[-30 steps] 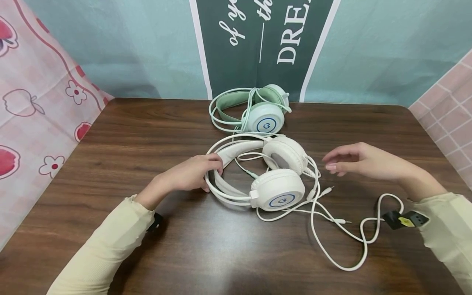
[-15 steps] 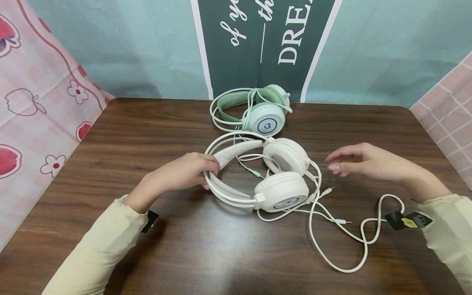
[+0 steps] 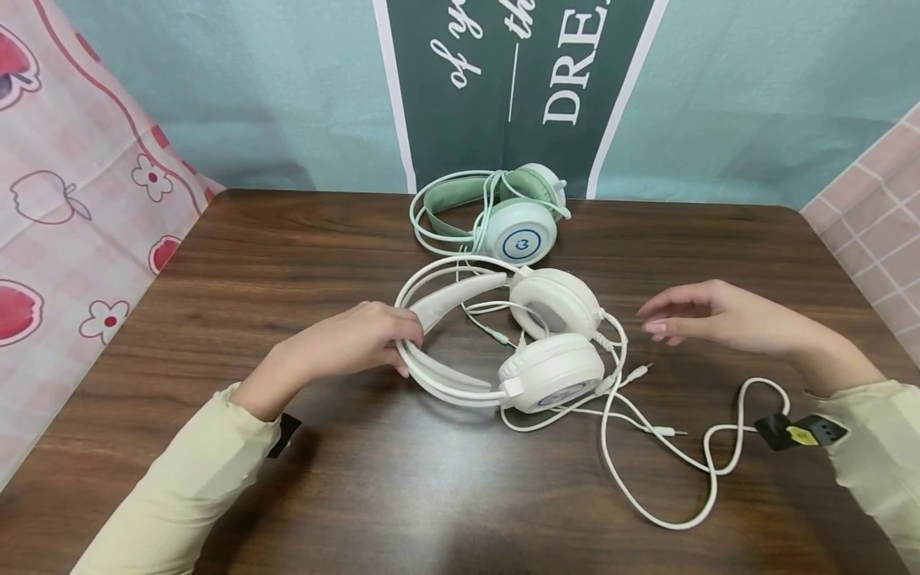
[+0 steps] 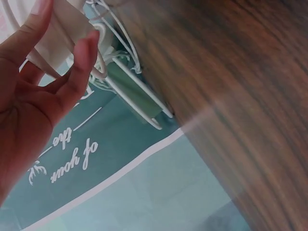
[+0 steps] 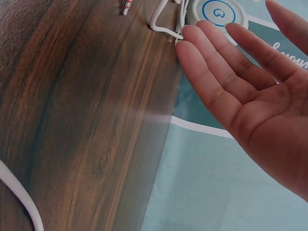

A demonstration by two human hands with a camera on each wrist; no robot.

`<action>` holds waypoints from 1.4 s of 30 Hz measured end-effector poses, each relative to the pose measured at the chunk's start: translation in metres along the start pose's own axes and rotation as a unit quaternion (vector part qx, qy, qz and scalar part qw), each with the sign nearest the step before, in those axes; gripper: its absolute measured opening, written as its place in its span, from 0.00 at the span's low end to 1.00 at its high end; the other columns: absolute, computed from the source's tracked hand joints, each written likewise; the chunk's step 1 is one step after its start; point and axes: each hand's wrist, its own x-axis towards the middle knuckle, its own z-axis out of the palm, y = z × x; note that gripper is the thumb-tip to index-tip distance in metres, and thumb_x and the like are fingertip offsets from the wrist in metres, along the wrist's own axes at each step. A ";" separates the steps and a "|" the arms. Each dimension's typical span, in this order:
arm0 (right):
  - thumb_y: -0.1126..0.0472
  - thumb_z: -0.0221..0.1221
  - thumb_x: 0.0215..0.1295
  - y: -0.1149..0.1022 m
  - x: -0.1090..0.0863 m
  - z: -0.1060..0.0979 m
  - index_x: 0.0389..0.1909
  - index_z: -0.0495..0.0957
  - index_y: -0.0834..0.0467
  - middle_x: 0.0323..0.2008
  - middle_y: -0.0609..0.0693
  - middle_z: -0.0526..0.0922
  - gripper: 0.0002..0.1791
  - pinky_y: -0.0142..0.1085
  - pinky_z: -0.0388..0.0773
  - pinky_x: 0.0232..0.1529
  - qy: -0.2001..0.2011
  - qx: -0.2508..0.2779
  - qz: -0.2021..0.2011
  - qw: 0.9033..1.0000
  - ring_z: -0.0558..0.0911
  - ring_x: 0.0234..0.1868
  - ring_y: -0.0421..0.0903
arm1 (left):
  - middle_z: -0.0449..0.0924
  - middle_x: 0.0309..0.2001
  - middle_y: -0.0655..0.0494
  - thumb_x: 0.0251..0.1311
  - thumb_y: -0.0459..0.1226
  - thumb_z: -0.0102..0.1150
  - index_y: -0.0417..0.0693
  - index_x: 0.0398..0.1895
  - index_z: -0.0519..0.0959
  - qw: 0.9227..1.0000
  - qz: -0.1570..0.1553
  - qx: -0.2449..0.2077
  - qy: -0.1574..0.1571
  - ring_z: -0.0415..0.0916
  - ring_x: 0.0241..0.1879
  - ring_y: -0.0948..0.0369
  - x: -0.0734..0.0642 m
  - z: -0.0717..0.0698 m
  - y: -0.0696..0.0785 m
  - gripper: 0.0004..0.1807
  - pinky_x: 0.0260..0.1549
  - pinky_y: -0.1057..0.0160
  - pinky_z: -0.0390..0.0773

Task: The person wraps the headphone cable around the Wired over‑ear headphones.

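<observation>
White over-ear headphones lie in the middle of the table in the head view, ear cups to the right and headband to the left. My left hand grips the top of that headband, thumb and fingers around it; the left wrist view shows the curled hand too. To the right of the ear cups my right hand hovers with relaxed fingers and touches nothing; in the right wrist view its palm is bare. The white cable trails toward the right wrist, with two plugs near the cups.
Mint-green headphones, their cable wound around them, sit just behind the white pair by the back cloth. A thin mint-coloured plug lies inside the white headband's loop. The brown wooden table ends at the cloth.
My left hand has drawn slightly left with the headband, and the near ear cup has tilted and shifted a little right. My right hand has barely moved.
</observation>
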 end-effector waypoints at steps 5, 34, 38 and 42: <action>0.66 0.55 0.62 0.000 0.000 0.000 0.48 0.75 0.66 0.38 0.54 0.82 0.14 0.33 0.77 0.34 0.004 -0.006 0.001 1.000 0.82 0.33 0.47 | 0.70 0.24 0.67 0.37 0.38 0.70 0.52 0.25 0.74 0.999 0.010 0.041 0.000 0.67 0.24 0.70 0.000 -0.003 0.004 0.12 0.26 0.68 0.70; 0.72 0.53 0.61 0.007 -0.012 0.002 0.48 0.73 0.69 0.38 0.53 0.83 0.14 0.28 0.76 0.36 -0.003 0.010 -0.052 0.999 0.82 0.36 0.44 | 0.66 0.25 0.63 0.41 0.47 0.66 0.51 0.25 0.72 0.974 0.046 0.195 0.101 0.65 0.24 0.58 -0.011 0.009 0.021 0.15 0.23 0.64 0.68; 0.72 0.54 0.61 0.009 -0.015 0.002 0.48 0.73 0.67 0.36 0.52 0.83 0.13 0.28 0.75 0.35 0.003 0.003 -0.047 0.999 0.82 0.35 0.43 | 0.66 0.25 0.62 0.40 0.47 0.66 0.50 0.25 0.72 0.974 0.052 0.188 0.113 0.64 0.23 0.58 -0.013 0.014 0.021 0.15 0.23 0.64 0.67; 0.71 0.54 0.61 0.012 -0.019 0.002 0.48 0.74 0.66 0.34 0.51 0.83 0.13 0.28 0.76 0.34 0.012 0.001 -0.032 0.999 0.82 0.33 0.44 | 0.68 0.25 0.61 0.39 0.45 0.67 0.49 0.23 0.72 0.976 0.049 0.176 0.121 0.64 0.22 0.58 -0.014 0.018 0.020 0.15 0.23 0.64 0.66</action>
